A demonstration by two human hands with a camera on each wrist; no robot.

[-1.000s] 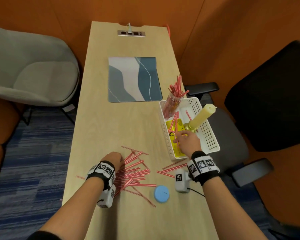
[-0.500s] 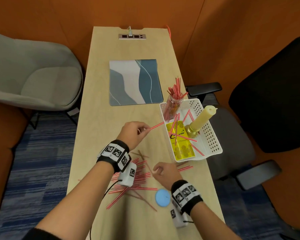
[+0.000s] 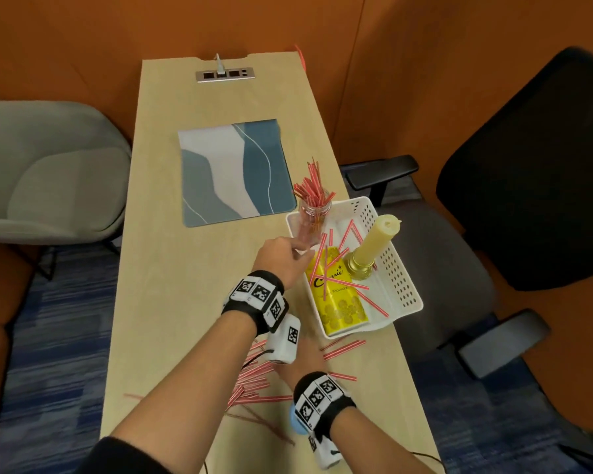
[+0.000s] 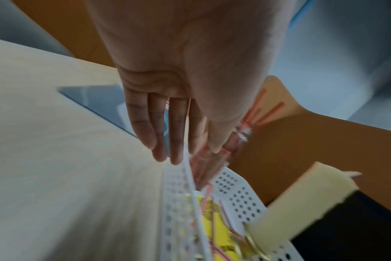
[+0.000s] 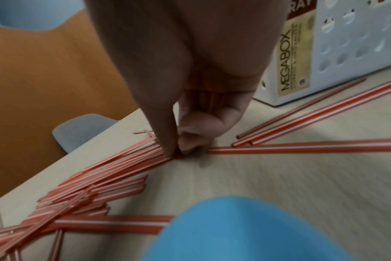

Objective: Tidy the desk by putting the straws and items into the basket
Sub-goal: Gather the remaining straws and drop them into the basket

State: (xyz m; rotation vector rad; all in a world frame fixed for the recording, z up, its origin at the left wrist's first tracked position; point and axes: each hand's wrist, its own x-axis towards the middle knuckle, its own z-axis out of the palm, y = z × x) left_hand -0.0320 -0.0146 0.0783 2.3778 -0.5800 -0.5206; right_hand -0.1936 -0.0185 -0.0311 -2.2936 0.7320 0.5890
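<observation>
R grip [image 5: 179,151] pinches straws [image 5: 114,169] off the table; L grip [image 4: 167,134] slack-fingered, empty, over basket [image 4: 179,203] rim. Risk: thin straws slip from the pinch.

Left wrist view is super blurry around the basket [image 4: 181,208]. The right hand [image 3: 302,357] sits mostly hidden under the left wrist camera.

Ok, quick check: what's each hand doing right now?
Left hand: open, fingers straight over the basket rim.
Right hand: pinching a straw from the pile.
</observation>
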